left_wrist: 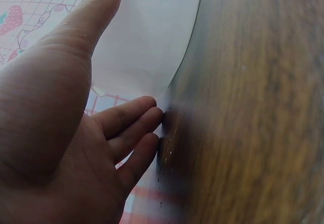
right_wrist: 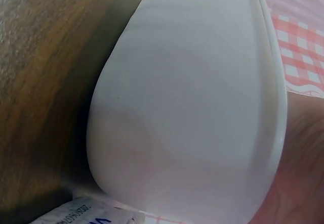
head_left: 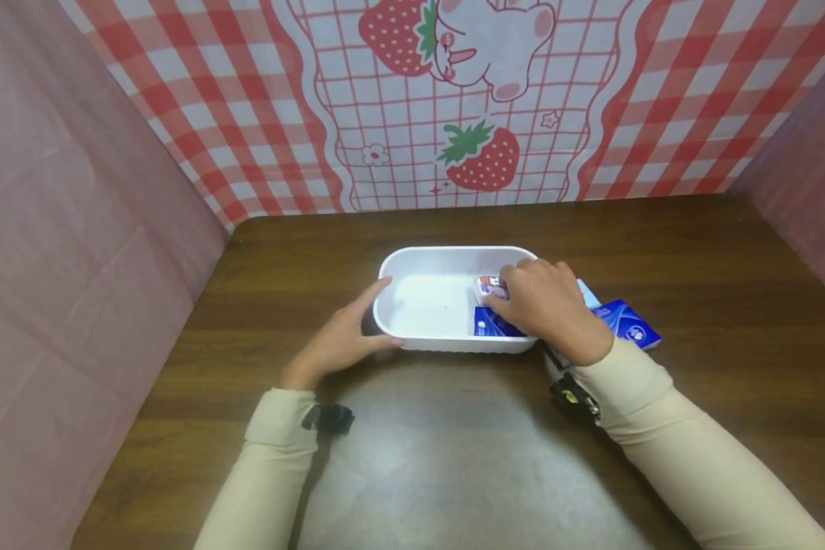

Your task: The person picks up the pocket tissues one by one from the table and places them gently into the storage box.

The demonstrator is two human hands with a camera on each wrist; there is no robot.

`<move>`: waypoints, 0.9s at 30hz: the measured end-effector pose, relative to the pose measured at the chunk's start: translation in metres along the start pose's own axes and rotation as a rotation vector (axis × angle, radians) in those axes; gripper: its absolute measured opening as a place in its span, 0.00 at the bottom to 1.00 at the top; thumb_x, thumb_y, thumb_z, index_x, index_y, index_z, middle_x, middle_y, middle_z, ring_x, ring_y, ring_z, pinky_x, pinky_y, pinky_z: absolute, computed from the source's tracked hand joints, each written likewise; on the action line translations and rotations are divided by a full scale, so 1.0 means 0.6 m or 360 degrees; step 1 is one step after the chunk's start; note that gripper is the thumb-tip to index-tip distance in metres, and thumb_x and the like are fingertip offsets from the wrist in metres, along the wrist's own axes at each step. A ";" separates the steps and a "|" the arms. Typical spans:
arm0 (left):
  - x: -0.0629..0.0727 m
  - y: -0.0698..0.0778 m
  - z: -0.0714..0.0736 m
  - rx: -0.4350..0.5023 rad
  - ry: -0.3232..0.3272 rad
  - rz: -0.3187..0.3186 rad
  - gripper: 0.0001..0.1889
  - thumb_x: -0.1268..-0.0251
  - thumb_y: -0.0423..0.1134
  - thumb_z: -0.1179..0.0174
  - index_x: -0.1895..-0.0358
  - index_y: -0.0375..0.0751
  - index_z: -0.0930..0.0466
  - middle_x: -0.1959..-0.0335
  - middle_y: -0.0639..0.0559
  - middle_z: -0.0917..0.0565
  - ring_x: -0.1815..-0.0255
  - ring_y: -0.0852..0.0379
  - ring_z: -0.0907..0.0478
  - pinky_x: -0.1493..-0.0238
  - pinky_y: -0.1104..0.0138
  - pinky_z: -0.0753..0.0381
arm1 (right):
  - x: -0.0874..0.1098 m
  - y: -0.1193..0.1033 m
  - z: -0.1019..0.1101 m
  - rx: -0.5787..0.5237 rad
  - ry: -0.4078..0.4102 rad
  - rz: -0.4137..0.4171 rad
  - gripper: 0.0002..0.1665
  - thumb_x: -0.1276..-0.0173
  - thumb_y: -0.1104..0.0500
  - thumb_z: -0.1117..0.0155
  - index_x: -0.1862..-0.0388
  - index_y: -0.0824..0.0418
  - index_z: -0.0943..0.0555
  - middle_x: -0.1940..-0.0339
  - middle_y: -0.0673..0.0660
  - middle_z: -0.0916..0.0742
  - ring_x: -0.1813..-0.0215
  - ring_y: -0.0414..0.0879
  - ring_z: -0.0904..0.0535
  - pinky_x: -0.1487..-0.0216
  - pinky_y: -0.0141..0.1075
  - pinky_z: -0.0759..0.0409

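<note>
A white plastic tub (head_left: 426,344) stands on the table. My left hand (head_left: 344,334) is at its left end, thumb by the near rim and a finger at the left rim. In the left wrist view the fingers of the left hand (left_wrist: 101,148) are fairly straight beside the tub wall (left_wrist: 147,37). My right hand (head_left: 546,302) reaches over the right rim and pinches a small white printed packet (head_left: 488,287) inside the tub. Near it in the tub lies a blue packet (head_left: 493,324), partly covered by the hand. The right wrist view shows mostly the tub's outer wall (right_wrist: 187,97).
Right of the tub, another blue packet (head_left: 629,325) lies on the wooden table (head_left: 419,435), beside a light blue one (head_left: 587,293) partly hidden by the right hand. A printed white packet (right_wrist: 91,213) shows low in the right wrist view. A checked strawberry cloth (head_left: 481,160) hangs behind.
</note>
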State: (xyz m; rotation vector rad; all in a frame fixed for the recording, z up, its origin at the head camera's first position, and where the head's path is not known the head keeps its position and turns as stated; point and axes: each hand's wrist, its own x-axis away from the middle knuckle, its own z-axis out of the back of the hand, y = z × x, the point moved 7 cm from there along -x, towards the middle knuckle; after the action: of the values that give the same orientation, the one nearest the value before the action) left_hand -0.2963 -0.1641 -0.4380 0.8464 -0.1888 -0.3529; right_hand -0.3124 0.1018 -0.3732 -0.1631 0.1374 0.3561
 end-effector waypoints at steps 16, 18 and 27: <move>0.001 0.001 0.000 -0.0005 0.0003 0.0005 0.54 0.49 0.67 0.30 0.20 0.67 0.50 0.22 0.62 0.42 0.22 0.55 0.44 0.28 0.44 0.40 | 0.013 0.001 0.018 -0.0093 0.0173 0.0107 0.19 0.34 0.49 0.32 0.57 0.64 0.12 0.68 0.58 0.11 0.72 0.51 0.20 0.79 0.39 0.28; 0.001 0.001 0.000 -0.0001 0.0006 0.0006 0.54 0.49 0.67 0.30 0.20 0.67 0.50 0.22 0.62 0.42 0.22 0.55 0.44 0.28 0.44 0.40 | 0.017 0.003 0.024 -0.0116 0.0204 0.0127 0.18 0.33 0.50 0.33 0.58 0.64 0.12 0.68 0.58 0.11 0.73 0.50 0.21 0.81 0.38 0.30; 0.004 0.005 0.001 -0.0033 -0.0007 0.0004 0.53 0.48 0.67 0.29 0.21 0.72 0.52 0.21 0.60 0.42 0.23 0.55 0.43 0.27 0.45 0.41 | 0.039 0.016 0.037 -0.0212 0.0240 0.0143 0.17 0.33 0.50 0.32 0.56 0.63 0.13 0.60 0.59 0.11 0.59 0.55 0.17 0.63 0.46 0.18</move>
State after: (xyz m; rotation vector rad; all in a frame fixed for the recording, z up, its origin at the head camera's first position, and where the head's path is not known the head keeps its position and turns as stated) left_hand -0.2936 -0.1636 -0.4355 0.8250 -0.1899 -0.3537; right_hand -0.2917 0.1226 -0.3564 -0.3163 0.2709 0.4428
